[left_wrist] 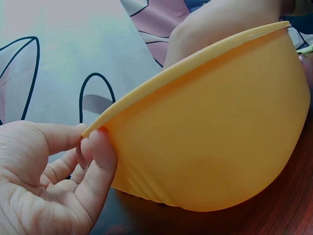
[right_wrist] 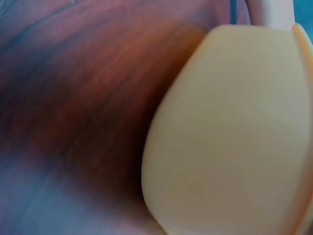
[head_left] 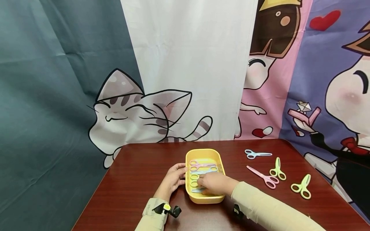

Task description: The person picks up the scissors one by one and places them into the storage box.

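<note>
A yellow plastic bin (head_left: 206,201) stands on the table with several small scissors lying in it. My left hand (head_left: 173,178) pinches the bin's left rim between thumb and fingers, plain in the left wrist view. My right hand (head_left: 215,183) reaches over the right wall into the near half of the bin. Its fingertips are down by yellow-green scissors (head_left: 194,176) and a light blue blade (head_left: 198,191); whether they grip either is hidden. Farther back in the bin lie pink scissors (head_left: 194,166) and light blue scissors (head_left: 213,169). The right wrist view has only the bin's outer wall (right_wrist: 220,132).
On the table to the right lie blue scissors (head_left: 251,154), pink scissors (head_left: 268,180) and two yellow-green scissors, one nearer the bin (head_left: 277,173) and one farther right (head_left: 302,188). A printed curtain (head_left: 185,64) hangs behind the dark red wooden table (head_left: 130,189).
</note>
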{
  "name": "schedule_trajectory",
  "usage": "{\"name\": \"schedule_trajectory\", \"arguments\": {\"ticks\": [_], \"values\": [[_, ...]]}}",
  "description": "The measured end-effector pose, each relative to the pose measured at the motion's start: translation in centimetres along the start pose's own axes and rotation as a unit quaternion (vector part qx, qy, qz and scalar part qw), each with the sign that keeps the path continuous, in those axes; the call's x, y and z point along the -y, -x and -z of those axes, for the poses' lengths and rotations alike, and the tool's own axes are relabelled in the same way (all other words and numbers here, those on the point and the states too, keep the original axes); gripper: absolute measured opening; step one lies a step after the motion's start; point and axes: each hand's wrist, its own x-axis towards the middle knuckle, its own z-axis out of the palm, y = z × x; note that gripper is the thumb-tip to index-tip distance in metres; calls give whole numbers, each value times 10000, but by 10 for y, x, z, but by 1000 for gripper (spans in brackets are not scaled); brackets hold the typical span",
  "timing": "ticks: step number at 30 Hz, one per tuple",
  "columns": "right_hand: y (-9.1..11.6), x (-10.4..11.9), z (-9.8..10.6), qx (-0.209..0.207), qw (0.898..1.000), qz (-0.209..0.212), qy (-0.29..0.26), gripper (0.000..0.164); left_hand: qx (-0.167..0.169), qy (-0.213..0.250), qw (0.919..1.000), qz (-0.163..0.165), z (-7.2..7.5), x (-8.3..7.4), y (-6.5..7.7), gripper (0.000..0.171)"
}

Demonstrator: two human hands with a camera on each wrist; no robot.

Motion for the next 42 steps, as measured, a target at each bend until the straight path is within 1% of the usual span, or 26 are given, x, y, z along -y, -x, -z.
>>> {"name": "schedule_trajectory", "arguments": {"ticks": [3, 7, 11, 15, 19, 24, 26, 28, 31, 35, 38, 40, 42], "values": [[4, -4, 1, -22, 9998, 109, -176, 19, -41, 33, 10000, 8, 0, -1, 0, 42], [6, -5, -1, -148, 9997, 200, -86, 20, -64, 37, 10000, 13, 1, -1, 0, 41], [5, -5, -2, -135, 9999, 99, -11, 18, -50, 92, 9999, 4, 2, 1, -1, 41], [4, -4, -1, -66, 10000, -66, -33, 17, -19, 209, 9998, -15, 2, 3, -1, 41], [4, -3, -2, -28, 9999, -145, -30, 17, -6, 293, 9996, -38, 3, 5, -1, 40], [4, -6, 0, -84, 9993, -211, -285, 17, 0, 398, 9992, -57, 4, 6, -2, 38], [6, -9, 3, -224, 9986, -224, -432, 15, -9, 443, 9990, -40, 4, 6, -1, 38], [9, -13, 8, -480, 9972, -250, -509, 15, -13, 473, 9989, -20, 4, 6, 0, 37], [17, -22, 18, -1053, 9931, -258, -442, 14, 0, 518, 9987, 3, 3, 6, 0, 37], [32, -40, 31, -1827, 9819, -459, -203, 13, 49, 552, 9985, 11, 2, 7, -1, 36], [47, -61, 38, -2151, 9733, -799, -49, 13, 64, 561, 9984, 15, 2, 8, -3, 36], [58, -77, 40, -2222, 9686, -1116, 5, 15, 68, 555, 9984, 11, 2, 8, -4, 35], [72, -93, 41, -2198, 9639, -1500, -14, 16, 63, 551, 9985, 9, 2, 8, -4, 35]]}}
